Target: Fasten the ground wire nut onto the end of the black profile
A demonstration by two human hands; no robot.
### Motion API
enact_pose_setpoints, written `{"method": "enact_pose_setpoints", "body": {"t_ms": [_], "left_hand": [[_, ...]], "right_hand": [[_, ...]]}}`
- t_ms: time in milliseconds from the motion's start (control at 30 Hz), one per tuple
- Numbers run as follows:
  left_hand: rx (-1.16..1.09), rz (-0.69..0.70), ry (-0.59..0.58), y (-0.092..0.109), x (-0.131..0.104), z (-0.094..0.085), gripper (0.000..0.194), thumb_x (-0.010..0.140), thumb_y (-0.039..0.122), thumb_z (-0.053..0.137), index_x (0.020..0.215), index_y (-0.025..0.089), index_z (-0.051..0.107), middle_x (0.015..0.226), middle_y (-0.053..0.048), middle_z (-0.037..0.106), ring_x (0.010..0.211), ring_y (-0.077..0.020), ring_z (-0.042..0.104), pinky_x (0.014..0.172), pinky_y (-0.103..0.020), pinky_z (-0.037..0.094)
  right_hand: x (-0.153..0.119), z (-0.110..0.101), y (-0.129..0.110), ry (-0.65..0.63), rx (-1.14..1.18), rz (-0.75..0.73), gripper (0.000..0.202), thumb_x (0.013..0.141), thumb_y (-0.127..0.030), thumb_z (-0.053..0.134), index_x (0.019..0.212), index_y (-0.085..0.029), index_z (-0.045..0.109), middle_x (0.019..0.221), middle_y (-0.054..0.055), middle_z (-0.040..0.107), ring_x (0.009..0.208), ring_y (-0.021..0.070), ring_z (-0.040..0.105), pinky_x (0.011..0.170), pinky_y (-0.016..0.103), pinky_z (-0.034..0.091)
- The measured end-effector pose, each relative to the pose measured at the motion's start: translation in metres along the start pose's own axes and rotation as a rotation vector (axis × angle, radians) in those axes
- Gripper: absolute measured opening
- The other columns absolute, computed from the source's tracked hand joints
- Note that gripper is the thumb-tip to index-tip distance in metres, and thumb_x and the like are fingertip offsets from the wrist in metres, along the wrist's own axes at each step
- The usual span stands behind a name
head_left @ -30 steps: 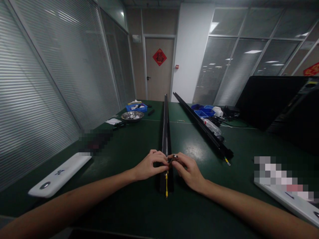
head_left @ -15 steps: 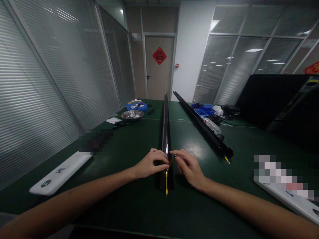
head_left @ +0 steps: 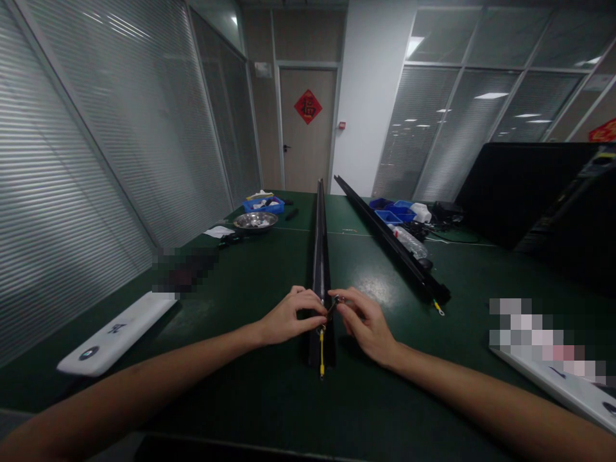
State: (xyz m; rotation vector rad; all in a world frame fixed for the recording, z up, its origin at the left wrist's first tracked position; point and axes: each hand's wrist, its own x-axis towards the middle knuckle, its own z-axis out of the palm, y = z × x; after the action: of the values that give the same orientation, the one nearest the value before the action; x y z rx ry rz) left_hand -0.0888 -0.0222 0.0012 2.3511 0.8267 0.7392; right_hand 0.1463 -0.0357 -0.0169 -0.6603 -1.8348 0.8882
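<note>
Black rail (head_left: 319, 256) runs lengthwise up the middle of the green surface (head_left: 231, 401), its near end right between the hands. Over on the left, a white case (head_left: 139, 324), with a steel bowl (head_left: 240, 224) farther back. Now the left hand (head_left: 289, 317): thumb and fingertips drawn close together over the rail, though what they pinch, I can't tell. Just below hangs the yellow wire (head_left: 322, 350), and it looks easy to snag or twist if those fingers drag across it. Next, a small metal piece (head_left: 332, 308), slanting, its upper end gripped by the right hand (head_left: 368, 324) between thumb and fingers. Tiny hold, that; a slip there could drop it into the rail, and a hard sideways push might swing the rail itself. Far right, the second rail (head_left: 394, 244) lies well apart, angled, beside a clear bottle (head_left: 410, 242).
</note>
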Motion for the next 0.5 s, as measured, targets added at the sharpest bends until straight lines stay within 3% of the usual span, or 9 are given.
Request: {"method": "enact_pose_setpoints", "body": {"t_ms": [500], "left_hand": [[0.007,-0.013,-0.008,0.0005,0.0,0.0007,0.015,0.097,0.035,0.067,0.099,0.022,0.073,0.104,-0.003,0.074,0.106,-0.0209,0.064,0.101,-0.035,0.031]], "right_hand": [[0.0015,-0.0002,-0.0008,-0.02,-0.01,0.012,0.029,0.107,-0.038,0.05,0.124,-0.023,0.067,0.091,0.003,0.057,0.053,0.0091,0.053,0.049,0.023,0.045]]}}
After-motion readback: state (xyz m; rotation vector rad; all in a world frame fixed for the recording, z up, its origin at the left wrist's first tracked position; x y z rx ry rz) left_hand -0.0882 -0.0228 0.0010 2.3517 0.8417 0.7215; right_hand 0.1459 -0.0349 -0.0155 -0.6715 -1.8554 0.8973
